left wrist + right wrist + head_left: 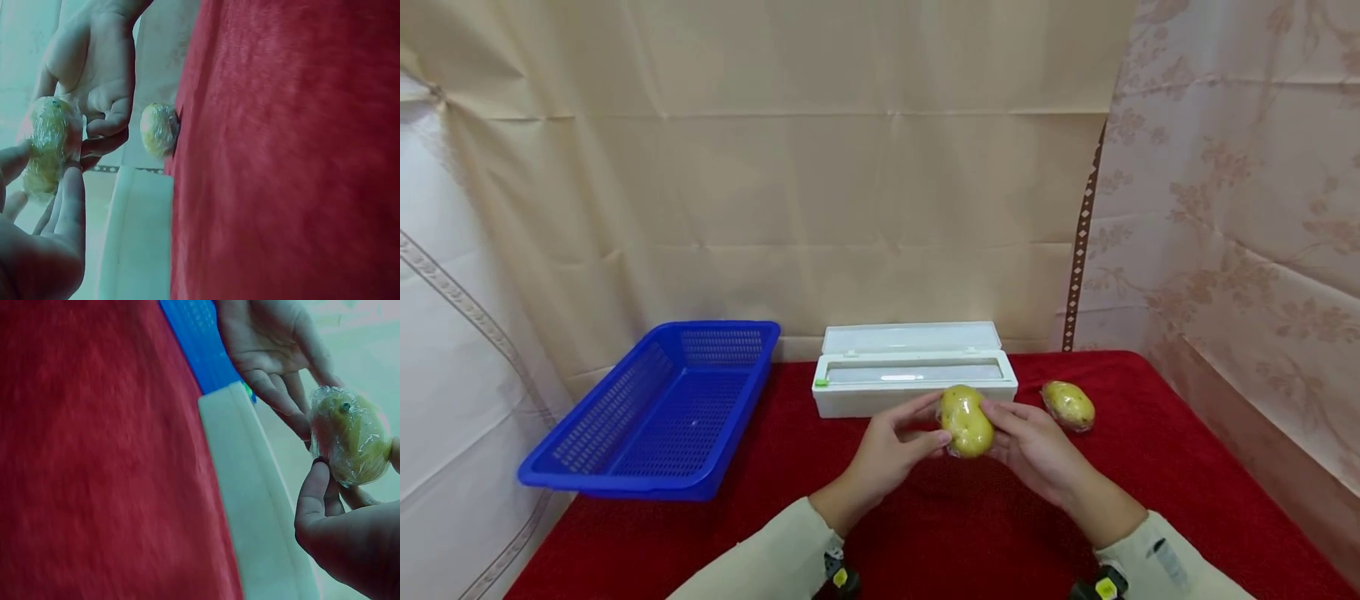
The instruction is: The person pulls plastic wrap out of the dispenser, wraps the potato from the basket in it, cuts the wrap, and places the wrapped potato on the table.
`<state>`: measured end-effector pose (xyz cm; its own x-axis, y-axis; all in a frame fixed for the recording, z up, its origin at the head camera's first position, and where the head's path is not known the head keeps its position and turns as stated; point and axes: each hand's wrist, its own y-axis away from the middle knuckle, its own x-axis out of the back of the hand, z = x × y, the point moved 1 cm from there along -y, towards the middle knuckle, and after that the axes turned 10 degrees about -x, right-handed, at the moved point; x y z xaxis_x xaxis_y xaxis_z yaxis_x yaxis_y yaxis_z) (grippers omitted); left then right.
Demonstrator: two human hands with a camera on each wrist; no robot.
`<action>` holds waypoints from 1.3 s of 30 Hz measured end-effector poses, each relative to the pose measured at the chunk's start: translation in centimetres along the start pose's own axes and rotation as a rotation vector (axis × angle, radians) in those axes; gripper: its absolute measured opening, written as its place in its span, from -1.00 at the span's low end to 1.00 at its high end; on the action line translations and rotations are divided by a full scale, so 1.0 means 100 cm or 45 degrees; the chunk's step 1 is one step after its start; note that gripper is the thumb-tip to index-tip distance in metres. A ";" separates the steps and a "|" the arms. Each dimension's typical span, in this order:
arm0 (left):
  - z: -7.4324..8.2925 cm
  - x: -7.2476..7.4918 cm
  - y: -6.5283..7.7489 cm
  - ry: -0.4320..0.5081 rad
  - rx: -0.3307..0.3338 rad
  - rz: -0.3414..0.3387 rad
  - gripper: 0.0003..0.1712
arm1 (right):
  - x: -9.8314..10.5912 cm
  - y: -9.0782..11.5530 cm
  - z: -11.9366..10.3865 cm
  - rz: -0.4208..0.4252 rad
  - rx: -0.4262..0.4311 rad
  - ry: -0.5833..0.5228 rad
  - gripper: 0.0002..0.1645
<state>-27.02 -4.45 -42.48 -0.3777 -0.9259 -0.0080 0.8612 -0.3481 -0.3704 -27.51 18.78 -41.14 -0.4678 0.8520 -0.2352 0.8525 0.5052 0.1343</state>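
Observation:
A yellow potato [967, 422] in clear cling film is held up between both hands, above the red cloth and in front of a white cling film dispenser [916, 403]. My left hand [887, 450] pinches its left side, thumb toward me. From the right, my right hand [1041, 454] grips it with the thumb on its upper side. Crinkled film covers the potato [353, 437] in the right wrist view, with fingertips of both hands at its edges. A second film-wrapped potato [1069, 406] lies on the cloth, beyond the right hand.
The dispenser's lid [912, 337] stands raised at the back, and a green piece [822, 382] sits at its left end. On the left is a blue perforated plastic basket [700, 417]. Red cloth [1157, 467] covers the table, with curtains [865, 183] behind and at the sides.

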 end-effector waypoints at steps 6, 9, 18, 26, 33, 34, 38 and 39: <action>-0.008 -0.021 -0.023 -0.027 -0.006 0.053 -0.46 | 0.021 0.008 -0.010 0.126 -0.021 0.052 -0.26; -0.011 -0.031 -0.034 -0.022 0.011 0.056 -0.48 | 0.032 0.013 -0.014 0.191 -0.050 0.053 -0.30; -0.019 -0.055 -0.060 -0.068 0.061 0.044 -0.58 | 0.062 0.022 -0.024 0.328 -0.052 0.055 -0.58; -0.025 -0.073 -0.074 -0.031 0.079 -0.041 -0.41 | 0.086 0.026 -0.031 0.459 -0.098 0.107 -0.31; -0.032 -0.092 -0.084 -0.010 0.049 -0.144 -0.24 | 0.113 0.027 -0.036 0.522 -0.094 0.177 -0.04; -0.033 -0.094 -0.085 -0.023 0.047 -0.158 -0.23 | 0.117 0.027 -0.036 0.530 -0.093 0.185 0.00; -0.037 -0.103 -0.090 -0.088 0.100 -0.184 -0.21 | 0.132 0.026 -0.039 0.564 -0.100 0.184 -0.02; -0.039 -0.105 -0.091 -0.112 0.129 -0.176 -0.21 | 0.136 0.026 -0.039 0.567 -0.098 0.171 -0.07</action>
<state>-32.18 9.04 -42.61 -0.4672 -0.8761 0.1194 0.8348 -0.4816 -0.2670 -32.59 32.19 -40.24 -0.0908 0.9958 -0.0124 0.9596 0.0908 0.2664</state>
